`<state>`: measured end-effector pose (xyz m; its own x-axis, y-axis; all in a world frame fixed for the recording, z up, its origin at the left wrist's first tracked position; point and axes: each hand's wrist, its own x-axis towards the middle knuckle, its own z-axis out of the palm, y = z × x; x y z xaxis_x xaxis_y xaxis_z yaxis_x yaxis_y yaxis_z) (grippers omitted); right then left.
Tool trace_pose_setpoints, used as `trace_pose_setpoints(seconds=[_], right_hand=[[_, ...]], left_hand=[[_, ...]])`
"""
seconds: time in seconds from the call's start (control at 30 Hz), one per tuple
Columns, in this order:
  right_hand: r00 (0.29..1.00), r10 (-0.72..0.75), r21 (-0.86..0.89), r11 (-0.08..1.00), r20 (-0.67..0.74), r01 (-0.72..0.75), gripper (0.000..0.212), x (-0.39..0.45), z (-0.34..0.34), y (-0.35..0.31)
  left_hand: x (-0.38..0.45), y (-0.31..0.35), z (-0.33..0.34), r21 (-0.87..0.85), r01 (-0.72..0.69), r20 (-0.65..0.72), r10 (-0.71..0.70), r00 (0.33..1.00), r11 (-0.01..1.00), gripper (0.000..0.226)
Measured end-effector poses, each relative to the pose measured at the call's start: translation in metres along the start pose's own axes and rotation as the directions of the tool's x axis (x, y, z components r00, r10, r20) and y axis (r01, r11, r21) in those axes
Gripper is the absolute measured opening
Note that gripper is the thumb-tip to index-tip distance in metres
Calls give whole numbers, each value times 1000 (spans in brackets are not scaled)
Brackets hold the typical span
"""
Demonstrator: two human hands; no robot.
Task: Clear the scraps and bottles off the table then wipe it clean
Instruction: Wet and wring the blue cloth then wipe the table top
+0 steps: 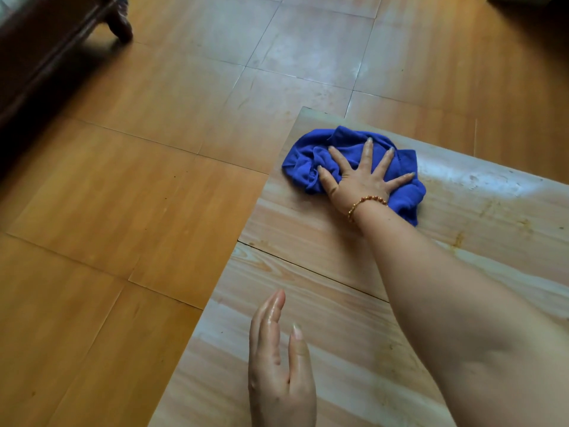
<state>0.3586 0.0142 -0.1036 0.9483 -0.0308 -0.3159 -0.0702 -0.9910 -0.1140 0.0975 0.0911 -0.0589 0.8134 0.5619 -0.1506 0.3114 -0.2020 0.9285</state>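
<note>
1. Near the far left corner of the table [323,318], the right hand [357,177] presses flat on a bunched blue cloth [311,155], fingers spread and straight, not gripping. A beaded bracelet [365,203] circles that wrist.
2. Unwiped surface lies to the right of that hand: yellowish stains [458,238] and a dull smear run along the right part of the tabletop, so the coming stroke probably has to travel rightward and back toward the person.
3. With the cloth bunched under the palm and trailing to the right of the wrist, the right hand is plainly the one placed to drive it; the right forearm stretches diagonally across the table.
4. Closer in, the left hand [277,359] is released, fingers straight and together, over the near left part of the table; whether it touches the surface is unclear.
5. No scraps or bottles show on the visible tabletop, so nothing blocks the wipe.
6. Beyond the edge are the wooden floor [123,195] and a dark furniture leg [121,24].
</note>
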Motion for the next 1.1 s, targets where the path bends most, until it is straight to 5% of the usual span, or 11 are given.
trace_pose_setpoints(seconds=[0.47, 1.1], right_hand=[[998, -45, 22, 999, 46, 44, 61, -3, -3, 8], [963, -203, -24, 977, 177, 210, 63, -234, 66, -16]], left_hand=[[-4, 2, -4, -101, 102, 125, -89, 988, 990, 38], [-62, 16, -69, -129, 87, 149, -67, 987, 988, 41]])
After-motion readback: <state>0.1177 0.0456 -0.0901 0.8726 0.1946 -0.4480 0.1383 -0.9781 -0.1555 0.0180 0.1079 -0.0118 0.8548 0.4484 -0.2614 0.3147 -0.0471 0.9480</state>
